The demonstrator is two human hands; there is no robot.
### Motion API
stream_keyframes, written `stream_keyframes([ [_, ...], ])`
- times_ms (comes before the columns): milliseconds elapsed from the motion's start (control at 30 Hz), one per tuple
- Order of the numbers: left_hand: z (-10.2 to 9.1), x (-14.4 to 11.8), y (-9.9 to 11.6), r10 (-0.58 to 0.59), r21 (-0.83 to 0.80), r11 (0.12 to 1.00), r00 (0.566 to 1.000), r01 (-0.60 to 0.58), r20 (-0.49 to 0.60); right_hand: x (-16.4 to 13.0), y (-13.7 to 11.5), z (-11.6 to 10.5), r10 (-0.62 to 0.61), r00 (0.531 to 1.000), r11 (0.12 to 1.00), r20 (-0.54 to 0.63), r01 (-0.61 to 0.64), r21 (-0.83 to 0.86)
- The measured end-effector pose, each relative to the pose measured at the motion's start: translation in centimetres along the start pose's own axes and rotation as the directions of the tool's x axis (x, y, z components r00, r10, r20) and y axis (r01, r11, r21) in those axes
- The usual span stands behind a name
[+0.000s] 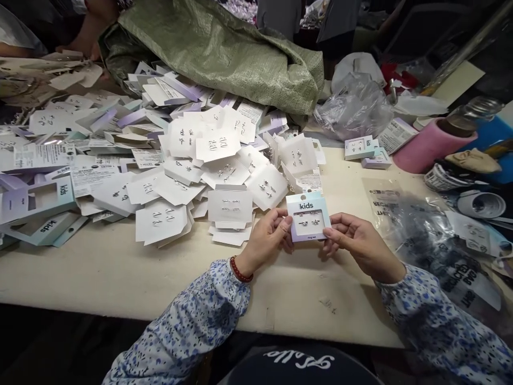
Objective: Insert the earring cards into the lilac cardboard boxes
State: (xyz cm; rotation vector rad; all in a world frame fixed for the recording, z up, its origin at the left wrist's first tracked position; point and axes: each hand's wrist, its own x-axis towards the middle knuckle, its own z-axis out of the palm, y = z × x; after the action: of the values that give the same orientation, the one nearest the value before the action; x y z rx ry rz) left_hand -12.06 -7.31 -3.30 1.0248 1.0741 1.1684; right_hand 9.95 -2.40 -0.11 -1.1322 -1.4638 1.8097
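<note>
Between my two hands is a small earring box (308,217) printed "kids", blue at the top and purple at the bottom, with silver earrings showing in its window. My left hand (269,238) pinches its left edge, thumb in front. At its lower right corner, my right hand (356,240) grips with the thumb on the front and the fingers behind. Close to my left hand lie white earring cards (230,206) with small silver pieces on them. A large heap of such cards and flat, unfilled window boxes (38,200) spreads to the left.
A green woven sack (224,51) lies behind the heap. Two filled boxes (358,147) sit at the back right, near a pink roll (435,144). Clear plastic bags (436,251) cover the right side. Another person's arm (86,32) shows at the upper left.
</note>
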Motion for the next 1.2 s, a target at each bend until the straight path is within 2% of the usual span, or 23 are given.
stream_keyframes([
  [333, 0.2, 0.0, 0.2, -0.009, 0.048, 0.999, 1.000, 0.009, 0.009, -0.4, 0.4, -0.4, 0.099, 0.993, 0.995, 0.071, -0.100, 0.006],
  [800, 0.3, 0.1, -0.1, 0.028, 0.101, 0.994, 1.000, -0.027, -0.004, -0.5, 0.5, -0.5, 0.145, 0.987, 0.989, 0.068, -0.146, 0.013],
  [1000, 0.2, 0.2, -0.3, 0.018, 0.113, 0.994, 0.999, -0.013, -0.038, -0.5, -0.4, -2.1, 0.087, 0.996, 0.996, 0.007, -0.086, -0.039],
  [1200, 0.2, 0.1, -0.4, 0.008, 0.174, 0.985, 0.999, -0.002, -0.031, -0.2, -1.7, -4.1, 0.093, 0.995, 0.992, -0.029, -0.095, -0.078],
])
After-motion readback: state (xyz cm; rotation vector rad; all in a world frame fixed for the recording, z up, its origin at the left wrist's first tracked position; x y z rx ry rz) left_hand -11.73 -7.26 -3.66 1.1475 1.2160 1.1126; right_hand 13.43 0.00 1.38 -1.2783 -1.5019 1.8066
